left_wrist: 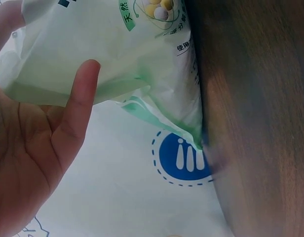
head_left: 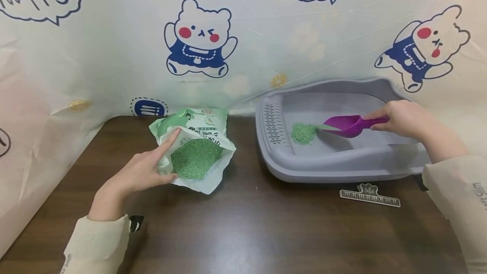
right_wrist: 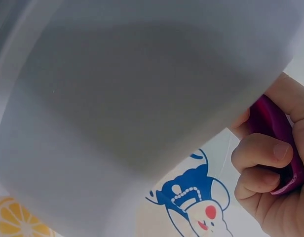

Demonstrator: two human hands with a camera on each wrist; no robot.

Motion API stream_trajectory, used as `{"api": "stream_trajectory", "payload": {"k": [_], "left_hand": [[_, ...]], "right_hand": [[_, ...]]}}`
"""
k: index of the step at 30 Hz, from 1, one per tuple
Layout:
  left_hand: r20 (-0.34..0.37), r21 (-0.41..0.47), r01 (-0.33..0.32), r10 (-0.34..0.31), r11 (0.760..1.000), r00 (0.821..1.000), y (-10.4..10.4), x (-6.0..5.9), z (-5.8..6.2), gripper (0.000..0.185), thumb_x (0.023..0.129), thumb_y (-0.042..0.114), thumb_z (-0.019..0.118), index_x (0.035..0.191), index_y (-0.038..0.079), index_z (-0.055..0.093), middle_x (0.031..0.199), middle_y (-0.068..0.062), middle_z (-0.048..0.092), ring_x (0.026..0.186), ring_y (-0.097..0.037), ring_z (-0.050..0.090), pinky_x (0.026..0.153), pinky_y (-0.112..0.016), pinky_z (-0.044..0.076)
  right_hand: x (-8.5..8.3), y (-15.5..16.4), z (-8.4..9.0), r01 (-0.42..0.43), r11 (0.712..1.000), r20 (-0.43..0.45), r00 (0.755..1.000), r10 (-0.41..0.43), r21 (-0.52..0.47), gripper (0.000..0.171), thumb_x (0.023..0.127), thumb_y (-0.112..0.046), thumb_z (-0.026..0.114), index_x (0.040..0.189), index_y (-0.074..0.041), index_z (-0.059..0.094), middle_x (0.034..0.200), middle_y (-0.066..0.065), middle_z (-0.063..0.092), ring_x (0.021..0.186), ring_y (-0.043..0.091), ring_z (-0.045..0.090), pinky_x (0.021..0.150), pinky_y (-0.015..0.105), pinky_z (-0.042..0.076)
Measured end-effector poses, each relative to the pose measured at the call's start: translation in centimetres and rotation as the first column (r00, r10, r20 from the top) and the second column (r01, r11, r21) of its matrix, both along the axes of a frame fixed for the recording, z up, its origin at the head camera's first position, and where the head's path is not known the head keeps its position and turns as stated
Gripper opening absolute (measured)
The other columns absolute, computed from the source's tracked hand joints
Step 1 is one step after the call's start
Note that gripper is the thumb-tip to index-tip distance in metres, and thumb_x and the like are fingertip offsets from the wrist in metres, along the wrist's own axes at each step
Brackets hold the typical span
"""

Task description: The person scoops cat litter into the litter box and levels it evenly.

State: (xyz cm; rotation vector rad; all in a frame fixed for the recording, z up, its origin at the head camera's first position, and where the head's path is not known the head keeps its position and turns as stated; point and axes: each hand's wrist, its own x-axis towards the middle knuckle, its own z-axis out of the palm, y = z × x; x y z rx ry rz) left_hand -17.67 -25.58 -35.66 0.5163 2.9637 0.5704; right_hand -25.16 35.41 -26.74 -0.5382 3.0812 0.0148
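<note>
An open green-and-white bag (head_left: 198,147) full of green pellets (head_left: 195,160) lies on the dark wooden table (head_left: 243,223). My left hand (head_left: 166,155) pinches the bag's left rim, index finger along the top and thumb below, holding the mouth open. The left wrist view shows the bag (left_wrist: 117,49) against my palm and one finger (left_wrist: 78,113). My right hand (head_left: 382,121) grips the handle of a purple scoop (head_left: 344,125), tilted inside a grey litter tray (head_left: 342,168) just right of a small pile of green pellets (head_left: 303,133). In the right wrist view my fingers (right_wrist: 263,153) curl round the scoop handle (right_wrist: 275,123) beside the tray wall (right_wrist: 142,98).
A ruler-patterned clip (head_left: 369,194) lies on the table in front of the tray. A small black object (head_left: 135,222) sits by my left sleeve. A cartoon-bear cloth (head_left: 243,33) hangs close behind the table. The tray has a slotted panel (head_left: 272,124) on its left side.
</note>
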Motion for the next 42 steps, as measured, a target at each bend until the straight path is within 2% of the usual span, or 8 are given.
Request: {"api": "stream_trajectory", "payload": {"k": [8,16,23,27,29,35,38,42], "left_hand": [[-0.005,-0.002,-0.003,0.003,1.000,1.000,0.0,0.0,0.1,0.112,0.080,0.037,0.079,0.159,0.041,-0.002,0.139,-0.025,0.056,0.093,-0.028,0.064,0.084,-0.055,0.049],[0.014,0.004,-0.008,0.008,1.000,1.000,0.0,0.0,0.1,0.113,0.080,0.038,0.079,0.159,0.041,-0.002,0.140,-0.025,0.055,0.099,-0.032,0.065,0.086,-0.056,0.049],[0.026,0.009,-0.011,0.011,1.000,1.000,0.0,0.2,0.1,0.113,0.080,0.039,0.079,0.159,0.042,-0.002,0.136,-0.025,0.058,0.095,-0.028,0.063,0.083,-0.052,0.049],[0.024,0.010,-0.013,0.013,1.000,1.000,0.0,0.2,0.1,0.112,0.080,0.039,0.079,0.159,0.042,-0.002,0.136,-0.024,0.059,0.094,-0.028,0.063,0.083,-0.052,0.049],[0.025,0.010,-0.013,0.013,1.000,1.000,0.0,0.2,0.1,0.112,0.080,0.039,0.078,0.159,0.042,-0.002,0.135,-0.025,0.059,0.095,-0.028,0.063,0.083,-0.052,0.049],[0.023,0.008,-0.013,0.013,1.000,1.000,0.1,0.2,0.2,0.112,0.081,0.038,0.078,0.159,0.041,-0.002,0.134,-0.027,0.059,0.096,-0.029,0.064,0.084,-0.053,0.049],[0.017,0.011,-0.012,0.011,1.000,1.000,0.1,0.2,0.2,0.112,0.081,0.038,0.078,0.159,0.042,-0.002,0.139,-0.026,0.056,0.099,-0.031,0.064,0.085,-0.056,0.049],[0.017,0.017,-0.006,0.006,1.000,1.000,0.1,0.3,0.1,0.112,0.081,0.039,0.078,0.159,0.042,-0.002,0.140,-0.026,0.055,0.098,-0.031,0.064,0.084,-0.055,0.049]], "right_hand": [[0.3,0.1,0.4,0.000,1.000,0.004,1.000,0.000,-0.007,0.037,0.080,-0.018,0.081,0.116,-0.015,0.076,0.096,0.016,0.077,0.071,0.016,0.057,0.063,0.034,0.040],[1.0,0.3,0.8,0.002,1.000,0.002,1.000,-0.002,0.005,0.036,0.080,-0.016,0.081,0.115,-0.012,0.075,0.087,0.011,0.077,0.068,0.015,0.054,0.062,0.033,0.039],[1.8,0.4,0.8,-0.006,1.000,-0.017,1.000,0.006,-0.009,0.036,0.080,-0.016,0.081,0.116,-0.013,0.075,0.084,0.006,0.076,0.066,0.015,0.050,0.061,0.032,0.035],[2.6,0.3,0.9,-0.001,1.000,-0.053,0.999,0.000,-0.021,0.037,0.081,-0.018,0.081,0.117,-0.012,0.075,0.084,0.008,0.075,0.064,0.015,0.049,0.060,0.032,0.035],[3.1,0.1,0.9,0.008,1.000,-0.076,0.997,-0.010,-0.028,0.038,0.081,-0.019,0.081,0.118,-0.012,0.074,0.077,0.005,0.073,0.061,0.015,0.048,0.059,0.032,0.034],[4.8,-0.4,0.8,0.017,0.998,-0.178,0.984,-0.028,-0.061,0.037,0.081,-0.021,0.082,0.116,-0.014,0.075,0.054,-0.007,0.049,0.053,0.012,0.037,0.054,0.029,0.029],[5.5,-0.6,0.5,-0.006,0.997,-0.226,0.974,-0.013,-0.082,0.037,0.079,-0.020,0.082,0.115,-0.013,0.076,0.053,-0.009,0.048,0.051,0.009,0.034,0.052,0.027,0.028],[6.5,-1.0,0.2,-0.003,0.993,-0.243,0.970,-0.026,-0.116,0.040,0.079,-0.021,0.083,0.118,-0.015,0.075,0.053,-0.010,0.049,0.051,0.007,0.033,0.052,0.026,0.028]]}}
